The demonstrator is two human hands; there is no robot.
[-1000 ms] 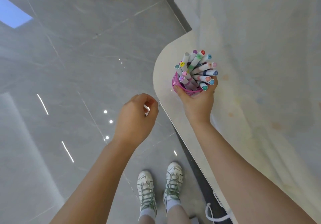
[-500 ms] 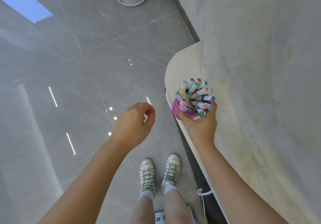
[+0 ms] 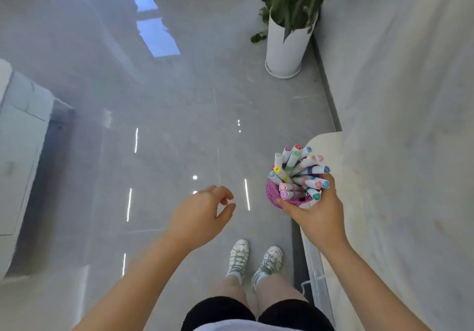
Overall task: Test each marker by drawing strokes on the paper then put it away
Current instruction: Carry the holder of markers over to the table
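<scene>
My right hand (image 3: pixel 316 216) grips a pink mesh cup (image 3: pixel 275 194) from below, at the rounded corner of the white table (image 3: pixel 400 151). The cup is packed with several white markers (image 3: pixel 300 171) with coloured heart-shaped cap ends, fanned out upward. My left hand (image 3: pixel 202 212) hovers over the floor to the cup's left, apart from it, fingers loosely curled and holding nothing. No paper shows in this view.
A white-cloth-covered table fills the right side. A tall white planter (image 3: pixel 286 45) with green leaves stands on the grey tiled floor (image 3: pixel 159 115) at the table's far end. White furniture (image 3: pixel 18 151) sits at the left edge. My shoes (image 3: pixel 252 261) are below.
The view has tilted up and back, bringing the planter and left furniture into sight. My right hand has drawn the cup toward the table's corner edge. My left hand stays empty beside it.
</scene>
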